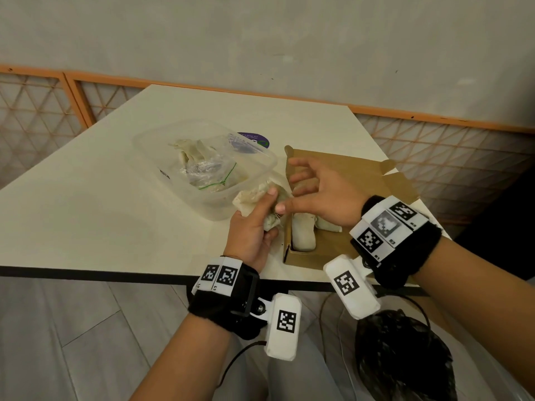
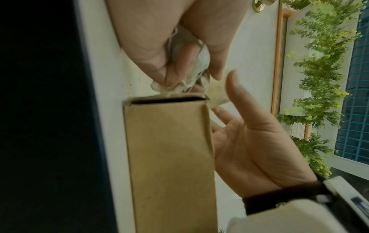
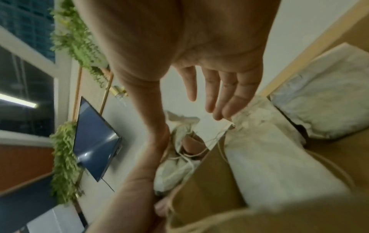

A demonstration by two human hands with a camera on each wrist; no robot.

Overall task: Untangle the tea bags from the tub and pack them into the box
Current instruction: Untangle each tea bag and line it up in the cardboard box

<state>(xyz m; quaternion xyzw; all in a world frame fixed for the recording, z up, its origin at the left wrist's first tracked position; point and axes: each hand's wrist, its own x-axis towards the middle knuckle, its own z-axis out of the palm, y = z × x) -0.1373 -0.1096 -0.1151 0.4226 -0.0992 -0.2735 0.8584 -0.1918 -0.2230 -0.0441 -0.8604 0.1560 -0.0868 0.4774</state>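
Two tea bags [image 1: 304, 233] lie in cardboard box [image 1: 362, 172] under spread right hand [image 1: 321, 195]; left hand [image 1: 252, 235] grips tangled bags [image 1: 254, 201] beside tub [image 1: 162, 140].

No text can be read; the purple lid's [image 1: 254, 140] print is too blurred.

Clear tub [image 1: 162, 146] on desk, holding tangled tea bags [image 1: 194, 151]. Open brown box [image 1: 341, 169] just right, two tea bags [image 1: 302, 235] inside.

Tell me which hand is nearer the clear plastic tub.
Left. The left hand grips a clump of white tea bags right beside the clear plastic tub; the right hand hovers open over the brown cardboard box, farther away.
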